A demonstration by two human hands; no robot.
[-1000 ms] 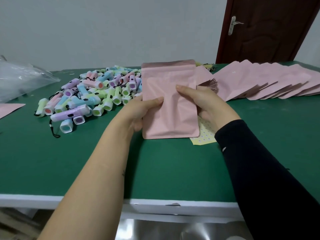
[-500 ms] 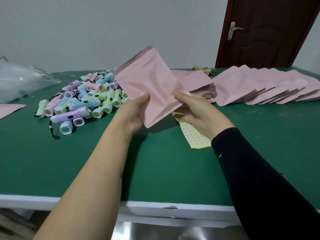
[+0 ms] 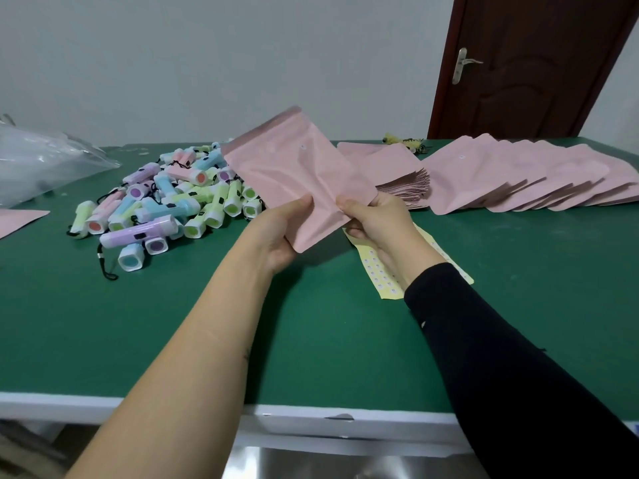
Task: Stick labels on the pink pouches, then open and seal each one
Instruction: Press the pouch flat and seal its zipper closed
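Pink pouch [image 3: 294, 181], apparently already bearing a small round label [image 3: 303, 146], is held tilted above the counter [image 3: 173, 323], fingers [image 3: 301, 205] of left hand [image 3: 276, 236] and right hand [image 3: 377, 219] pinching its near end; opening judged next, requiring a regrip at the far mouth.

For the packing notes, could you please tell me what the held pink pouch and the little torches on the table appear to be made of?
The pink pouch is likely thin plastic or laminated film with a matte finish; it creases softly and shows little shine. The torches are probably moulded plastic, smooth and slightly glossy; pastel bodies with white ends catch faint highlights.
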